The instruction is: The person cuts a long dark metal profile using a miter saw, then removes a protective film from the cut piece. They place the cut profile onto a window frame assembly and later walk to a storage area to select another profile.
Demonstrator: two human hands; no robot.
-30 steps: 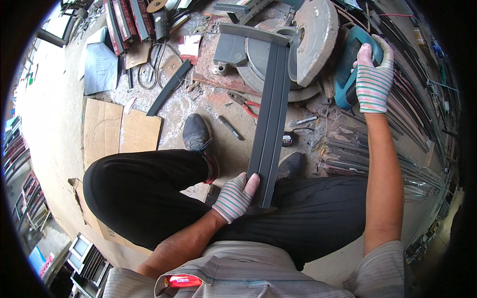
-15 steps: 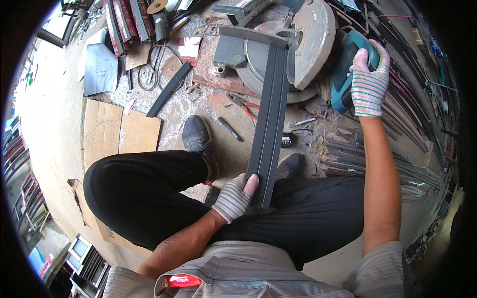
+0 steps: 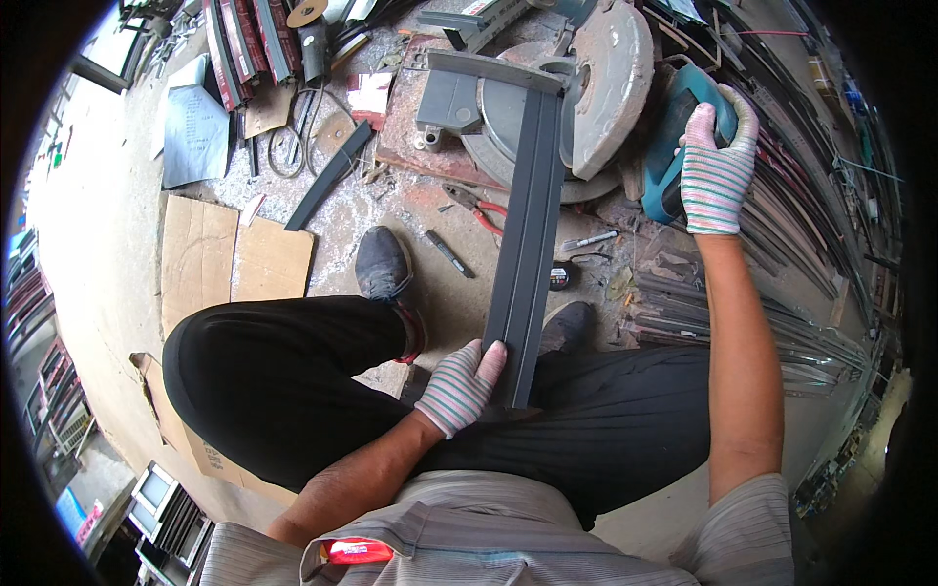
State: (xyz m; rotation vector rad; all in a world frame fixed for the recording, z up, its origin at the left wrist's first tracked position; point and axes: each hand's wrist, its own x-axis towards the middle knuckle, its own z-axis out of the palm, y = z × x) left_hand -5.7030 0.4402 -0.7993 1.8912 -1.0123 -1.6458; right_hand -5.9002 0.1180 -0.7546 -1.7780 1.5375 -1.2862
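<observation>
Lowered the saw's point(image 3: 616, 98) teal handle point(image 3: 663, 166) slightly since earlier, clasped in right grip point(image 3: 719, 171); grasping with left grip point(image 3: 461, 389), presumably for steadiness, the dark strip's point(image 3: 526, 256) end farthest from saw.

1 head-worn fisheye looks down over lap point(image 3: 606, 430) and floor point(image 3: 445, 317).

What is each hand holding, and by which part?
The left hand holds the dark grey profile near its end closest to the person, thumb on top. The right hand grips the saw by its teal handle.
</observation>
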